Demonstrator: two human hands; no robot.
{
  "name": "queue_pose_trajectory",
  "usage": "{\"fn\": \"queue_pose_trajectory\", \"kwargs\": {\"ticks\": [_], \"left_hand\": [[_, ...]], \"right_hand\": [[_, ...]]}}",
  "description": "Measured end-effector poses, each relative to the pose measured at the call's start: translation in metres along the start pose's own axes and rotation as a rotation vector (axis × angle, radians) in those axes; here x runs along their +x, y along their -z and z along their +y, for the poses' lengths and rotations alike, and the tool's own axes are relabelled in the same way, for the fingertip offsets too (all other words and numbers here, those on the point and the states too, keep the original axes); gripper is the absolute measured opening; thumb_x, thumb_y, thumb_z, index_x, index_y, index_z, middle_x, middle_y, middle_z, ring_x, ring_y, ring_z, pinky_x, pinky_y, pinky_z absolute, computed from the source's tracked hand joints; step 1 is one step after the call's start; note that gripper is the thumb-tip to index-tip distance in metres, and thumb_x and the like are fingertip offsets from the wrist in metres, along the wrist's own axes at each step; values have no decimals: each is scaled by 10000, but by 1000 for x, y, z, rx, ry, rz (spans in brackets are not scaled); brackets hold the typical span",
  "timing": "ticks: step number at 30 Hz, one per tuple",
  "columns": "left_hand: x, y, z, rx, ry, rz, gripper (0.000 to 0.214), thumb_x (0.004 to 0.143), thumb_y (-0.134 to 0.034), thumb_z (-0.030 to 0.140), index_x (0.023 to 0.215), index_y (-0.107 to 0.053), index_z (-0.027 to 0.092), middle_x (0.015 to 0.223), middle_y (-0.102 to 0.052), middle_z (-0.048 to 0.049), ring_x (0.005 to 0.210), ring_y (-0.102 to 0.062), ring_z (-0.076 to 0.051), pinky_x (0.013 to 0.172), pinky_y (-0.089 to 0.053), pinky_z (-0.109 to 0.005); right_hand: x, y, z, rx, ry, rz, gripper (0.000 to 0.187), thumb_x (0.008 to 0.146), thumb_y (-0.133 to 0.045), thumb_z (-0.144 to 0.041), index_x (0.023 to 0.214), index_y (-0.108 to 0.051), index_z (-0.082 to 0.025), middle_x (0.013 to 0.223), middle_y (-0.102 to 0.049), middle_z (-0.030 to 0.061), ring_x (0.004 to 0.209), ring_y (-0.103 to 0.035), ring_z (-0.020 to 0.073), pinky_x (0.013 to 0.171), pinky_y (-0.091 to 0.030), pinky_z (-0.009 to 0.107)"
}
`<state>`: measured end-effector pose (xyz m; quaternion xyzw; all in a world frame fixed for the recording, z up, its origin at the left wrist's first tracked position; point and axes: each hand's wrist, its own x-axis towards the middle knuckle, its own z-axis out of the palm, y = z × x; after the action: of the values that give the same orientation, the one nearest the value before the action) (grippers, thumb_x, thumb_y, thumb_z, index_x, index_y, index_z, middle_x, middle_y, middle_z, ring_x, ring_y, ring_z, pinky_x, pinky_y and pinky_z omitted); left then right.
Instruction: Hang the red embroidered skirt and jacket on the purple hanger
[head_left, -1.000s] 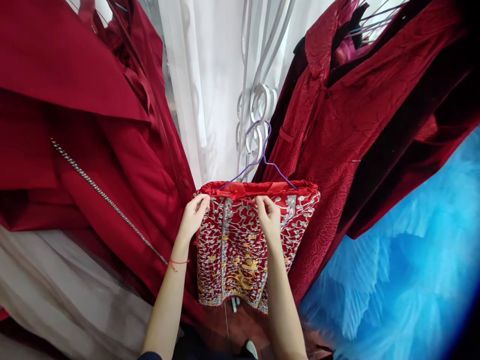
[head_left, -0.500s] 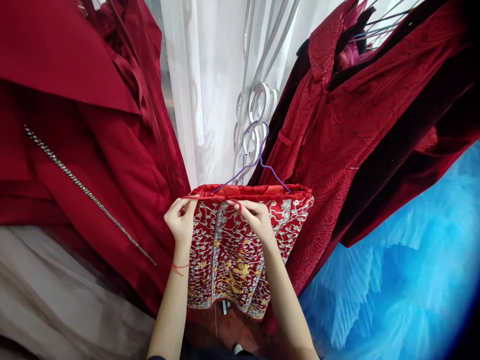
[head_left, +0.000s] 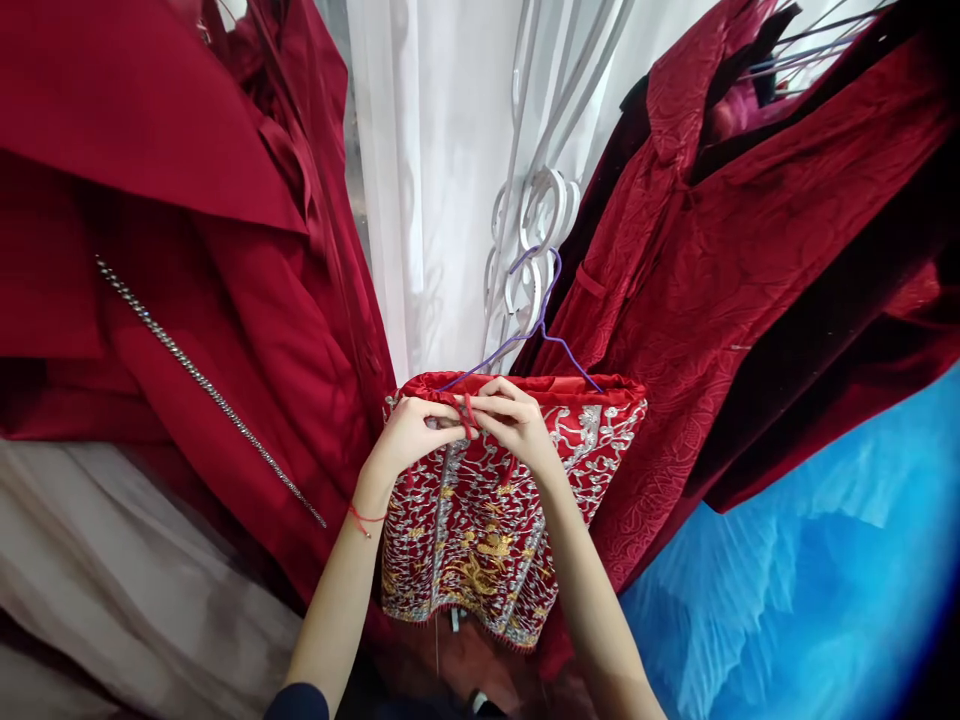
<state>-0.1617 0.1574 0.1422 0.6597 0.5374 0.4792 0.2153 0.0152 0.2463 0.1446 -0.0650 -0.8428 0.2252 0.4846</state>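
A red skirt (head_left: 480, 530) with silver and gold embroidery hangs from a purple wire hanger (head_left: 551, 290). At the front of its gathered red waistband, my left hand (head_left: 416, 428) and my right hand (head_left: 514, 420) meet with their fingertips nearly touching. Both pinch a thin red drawstring (head_left: 469, 415), which is looped between the fingers. A loose end hangs below my right hand against the embroidery. My fingers partly cover the loop, so I cannot tell whether it is knotted.
Dark red gowns hang on the left (head_left: 247, 280), one with a beaded trim (head_left: 210, 390). On the right are a red patterned dress (head_left: 675, 400) and blue tulle (head_left: 750, 620). White curled metalwork (head_left: 544, 210) stands before a white curtain (head_left: 450, 200).
My left hand has moved right along the waistband to meet my right hand. The drawstring, stretched between the hands before, is now gathered in a loop at the fingertips. The view has shifted slightly.
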Motion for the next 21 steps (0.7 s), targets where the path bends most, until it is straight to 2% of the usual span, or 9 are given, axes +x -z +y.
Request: {"fn": "queue_pose_trajectory", "kwargs": {"ticks": [4,8,12,14,18,21], "left_hand": [[4,2,1,13,6,-21,251,683,-783,372,801,-772,151,694,-694,-2,598,-532,-106,559,-382,-219],[6,1,3,-102,24,-29,277,653,-808,383,774,-754,140,650,-648,14,558,-487,-88,533,-374,-217],[10,-11,-5,-386,26,145,293,666,-797,425,746,-751,146,689,-675,-20,669,-590,-141,674,-489,-270],[11,-19,-11,-437,24,222,294,684,-782,438,723,-735,150,695,-676,-28,717,-613,-163,721,-508,-294],[9,-34,-24,-399,-39,312,274,768,-714,429,791,-667,161,710,-638,-9,675,-585,-127,650,-482,-246],[6,-38,-31,-343,-112,424,225,887,-573,421,874,-549,197,612,-523,51,550,-503,-84,550,-413,-199]], "right_hand": [[-4,6,2,-136,91,-154,238,956,-541,-309,1033,-757,-250,882,-513,35,661,-514,99,579,-424,237],[-3,6,0,-346,149,-154,258,977,-507,-320,1057,-738,-235,793,-547,20,620,-511,86,546,-382,213],[2,2,-6,-522,145,-103,271,995,-456,-307,1070,-696,-205,784,-607,34,635,-547,106,561,-383,225],[3,-2,-8,-526,99,-93,262,997,-437,-311,1060,-668,-204,831,-635,43,660,-568,113,557,-384,224],[-2,-10,-4,-443,-7,-41,198,977,-444,-289,1022,-617,-203,927,-659,47,649,-574,105,544,-386,216],[-5,-14,3,-409,-45,26,154,953,-453,-247,975,-595,-194,909,-667,44,667,-592,114,578,-404,219]]}}
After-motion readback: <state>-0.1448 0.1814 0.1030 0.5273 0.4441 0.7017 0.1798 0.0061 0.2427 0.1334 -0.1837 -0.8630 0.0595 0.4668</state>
